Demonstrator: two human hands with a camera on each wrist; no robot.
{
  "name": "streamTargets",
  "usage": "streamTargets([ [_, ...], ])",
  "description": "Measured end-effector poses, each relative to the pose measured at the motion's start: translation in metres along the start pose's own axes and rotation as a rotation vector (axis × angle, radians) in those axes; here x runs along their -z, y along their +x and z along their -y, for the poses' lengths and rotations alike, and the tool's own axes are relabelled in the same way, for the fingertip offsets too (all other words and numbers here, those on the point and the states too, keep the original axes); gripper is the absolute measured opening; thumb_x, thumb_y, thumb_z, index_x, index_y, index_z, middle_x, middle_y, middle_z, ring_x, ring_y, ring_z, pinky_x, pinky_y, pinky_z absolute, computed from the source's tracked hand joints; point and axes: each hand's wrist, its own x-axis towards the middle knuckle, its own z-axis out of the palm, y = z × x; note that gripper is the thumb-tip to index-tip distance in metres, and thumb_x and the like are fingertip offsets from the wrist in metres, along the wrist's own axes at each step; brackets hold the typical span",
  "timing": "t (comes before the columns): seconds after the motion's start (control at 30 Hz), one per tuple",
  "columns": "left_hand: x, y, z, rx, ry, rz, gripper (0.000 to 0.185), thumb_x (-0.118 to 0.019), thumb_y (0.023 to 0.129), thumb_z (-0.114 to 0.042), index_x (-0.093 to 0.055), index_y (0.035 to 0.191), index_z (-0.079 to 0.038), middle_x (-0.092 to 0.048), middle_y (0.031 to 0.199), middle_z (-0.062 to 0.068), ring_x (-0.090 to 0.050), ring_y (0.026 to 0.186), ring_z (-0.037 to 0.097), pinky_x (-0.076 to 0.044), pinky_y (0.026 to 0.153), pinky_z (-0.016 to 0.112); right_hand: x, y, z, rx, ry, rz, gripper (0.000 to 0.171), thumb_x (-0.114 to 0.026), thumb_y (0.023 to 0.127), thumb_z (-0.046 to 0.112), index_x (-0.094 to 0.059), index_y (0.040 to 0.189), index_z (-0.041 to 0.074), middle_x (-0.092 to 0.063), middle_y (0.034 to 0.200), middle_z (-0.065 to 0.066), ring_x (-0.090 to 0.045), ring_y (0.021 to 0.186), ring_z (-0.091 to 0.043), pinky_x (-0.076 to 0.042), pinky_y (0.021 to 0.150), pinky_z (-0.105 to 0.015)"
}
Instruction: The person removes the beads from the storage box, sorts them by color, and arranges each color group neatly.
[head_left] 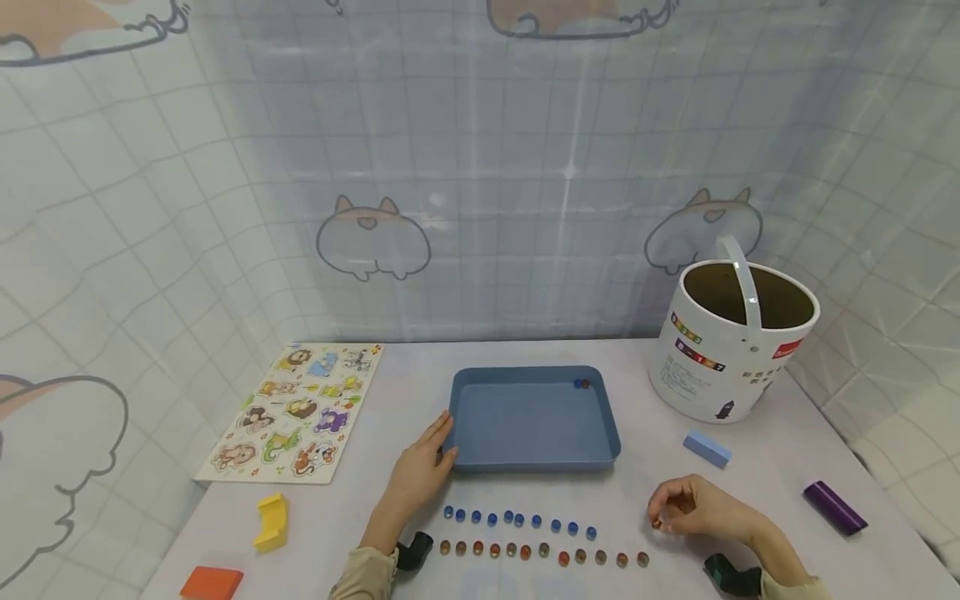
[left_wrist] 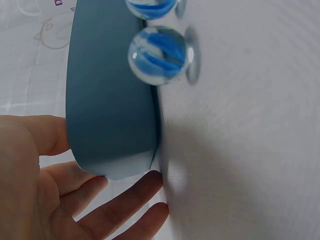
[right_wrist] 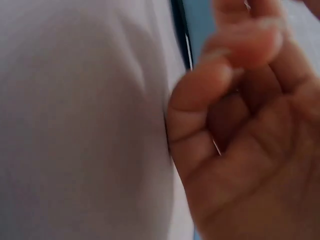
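At the near left corner of a blue-grey tray [head_left: 534, 466], my left hand [head_left: 418, 473] holds the edge. In the left wrist view the thumb [left_wrist: 47, 134] reaches over the rim, with the other fingers along the outside. My right hand [head_left: 701, 510], right of the marble rows, pinches a small brownish marble [head_left: 657, 523] just over the table; the right wrist view shows curled fingertips [right_wrist: 202, 82] but hides the marble. Before the tray runs a row of blue marbles [head_left: 536, 521], and nearer, a row of brown and reddish marbles [head_left: 525, 552]. Two marbles [head_left: 582, 384] lie in the tray's far right corner.
A white bucket [head_left: 697, 375] with a raised handle stands at the back right. Before it lie a blue block [head_left: 707, 449] and a purple block [head_left: 835, 507]. On the left are an animal picture board [head_left: 296, 412], a yellow block [head_left: 272, 522] and an orange block [head_left: 212, 582].
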Motion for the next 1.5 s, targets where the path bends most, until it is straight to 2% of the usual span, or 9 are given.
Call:
streamTargets([
  [0.1,-0.001,0.001,0.001,0.000,0.000,-0.001,0.054,-0.061,0.094,-0.023,-0.047,0.142,-0.002,-0.043,0.152,0.010,-0.050,0.132,0.032,-0.046,0.104,0.047,-0.004,0.000,0.000,0.033,-0.036,0.084,0.011,-0.064,0.084,-0.004,-0.062,0.094,-0.009,-0.065,0.083,-0.011,-0.049,0.072,-0.002,-0.038,0.056,-0.029],
  [0.2,0.000,0.000,0.001,0.001,-0.003,-0.005,0.054,-0.061,0.094,-0.023,-0.048,0.142,-0.002,-0.044,0.151,0.010,-0.050,0.132,0.032,-0.046,0.105,0.047,-0.008,0.001,0.001,0.041,-0.066,0.111,0.011,-0.066,0.081,-0.005,-0.061,0.091,-0.007,-0.055,0.082,-0.020,-0.044,0.066,-0.006,-0.035,0.051,-0.031],
  [0.4,0.001,0.000,0.002,-0.003,-0.004,-0.005,0.054,-0.062,0.093,-0.021,-0.048,0.141,-0.002,-0.044,0.151,0.010,-0.049,0.133,0.032,-0.045,0.105,0.047,-0.017,0.000,0.002,-0.028,-0.121,0.098,0.015,-0.069,0.077,-0.001,-0.064,0.091,-0.003,-0.050,0.079,-0.024,-0.044,0.068,0.005,-0.036,0.051,-0.022],
  [0.53,0.001,0.000,0.002,0.006,-0.004,-0.002,0.054,-0.062,0.093,-0.021,-0.048,0.141,-0.002,-0.044,0.151,0.010,-0.048,0.133,0.032,-0.044,0.106,0.047,-0.021,0.000,0.006,-0.093,-0.146,0.086,0.016,-0.071,0.075,0.001,-0.064,0.090,0.000,-0.050,0.077,-0.021,-0.045,0.068,0.005,-0.036,0.053,-0.017],
  [0.7,-0.001,0.000,0.001,0.000,-0.005,-0.012,0.054,-0.062,0.093,-0.021,-0.048,0.141,-0.002,-0.045,0.151,0.010,-0.049,0.132,0.033,-0.045,0.105,0.047,-0.014,-0.001,0.013,-0.074,-0.140,0.077,0.018,-0.070,0.078,0.002,-0.063,0.093,-0.003,-0.047,0.074,-0.022,-0.045,0.067,0.006,-0.035,0.049,-0.019],
  [0.9,-0.002,-0.001,0.002,0.002,-0.011,-0.008,0.054,-0.063,0.093,-0.023,-0.048,0.141,-0.002,-0.045,0.151,0.010,-0.050,0.132,0.032,-0.046,0.104,0.046,0.014,0.005,0.030,-0.010,-0.161,-0.043,0.015,-0.061,0.088,-0.002,-0.059,0.100,-0.010,-0.058,0.085,0.005,-0.048,0.071,-0.003,-0.037,0.054,-0.026],
  [1.07,-0.003,-0.001,0.002,-0.003,-0.011,-0.014,0.054,-0.062,0.093,-0.023,-0.048,0.141,-0.002,-0.044,0.151,0.009,-0.050,0.132,0.031,-0.047,0.104,0.046,0.037,0.029,0.048,0.034,-0.205,-0.145,0.021,-0.058,0.092,0.001,-0.054,0.104,-0.015,-0.063,0.094,0.009,-0.052,0.077,-0.006,-0.045,0.063,-0.022],
  [1.27,-0.002,-0.001,0.003,-0.008,-0.002,-0.019,0.054,-0.062,0.093,-0.023,-0.049,0.141,-0.002,-0.045,0.151,0.009,-0.050,0.132,0.031,-0.047,0.104,0.045,0.055,0.076,0.062,0.006,-0.232,-0.273,0.025,-0.060,0.095,0.013,-0.060,0.109,-0.007,-0.067,0.099,0.011,-0.061,0.090,-0.005,-0.054,0.082,-0.023],
  [1.5,-0.001,-0.001,0.001,-0.028,0.001,-0.028,0.053,-0.063,0.092,-0.019,-0.050,0.140,0.000,-0.046,0.149,0.011,-0.052,0.130,0.032,-0.048,0.102,0.047,0.058,0.140,0.069,-0.057,-0.329,-0.287,0.037,-0.063,0.094,0.025,-0.063,0.117,-0.005,-0.066,0.118,-0.018,-0.064,0.105,-0.023,-0.053,0.093,-0.037],
])
